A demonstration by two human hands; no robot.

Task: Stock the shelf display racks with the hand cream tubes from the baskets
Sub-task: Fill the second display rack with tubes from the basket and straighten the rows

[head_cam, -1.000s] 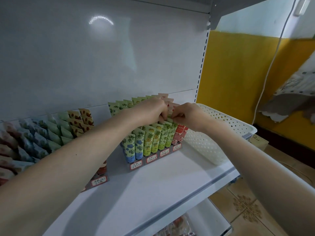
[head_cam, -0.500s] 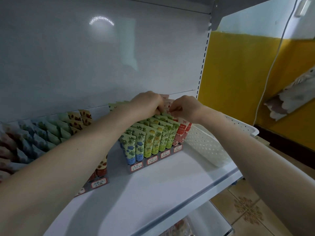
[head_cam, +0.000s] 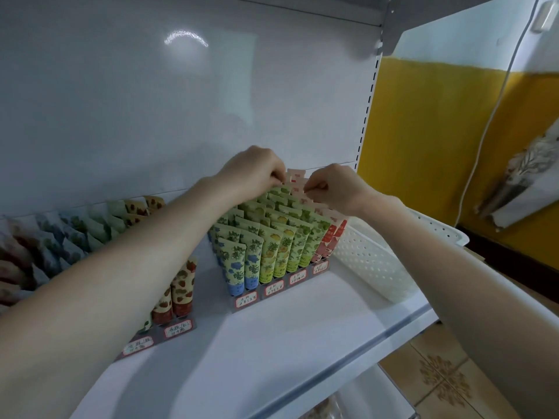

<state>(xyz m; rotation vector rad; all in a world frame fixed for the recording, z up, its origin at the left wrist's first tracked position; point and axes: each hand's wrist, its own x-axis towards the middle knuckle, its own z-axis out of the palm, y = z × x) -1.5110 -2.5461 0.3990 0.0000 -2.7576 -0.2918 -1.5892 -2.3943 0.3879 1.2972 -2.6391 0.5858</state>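
Shifted rearward, left hand [head_cam: 257, 170] and right hand [head_cam: 335, 189] pinch tubes [head_cam: 295, 175] in 1 of 2 racks [head_cam: 273, 290].

White shelf [head_cam: 287, 352], one. Carried on it, from left to right:
- left display rack [head_cam: 169, 331], tiered, filled with hand cream tubes [head_cam: 267, 261]
- right display rack [head_cam: 272, 290], tiered, likewise filled
- white perforated basket [head_cam: 372, 261], set just beside the right display rack

Both hands reach to the back rows of the grey stepped display rack [head_cam: 276, 292] on the white metal shelf [head_cam: 272, 343]. The left hand [head_cam: 257, 170] and right hand [head_cam: 332, 189], fingers curled, pinch the crimped tops of the green- and pink-printed hand cream tubes [head_cam: 295, 176] there. A white perforated plastic basket [head_cam: 372, 261] stands just right of the rack
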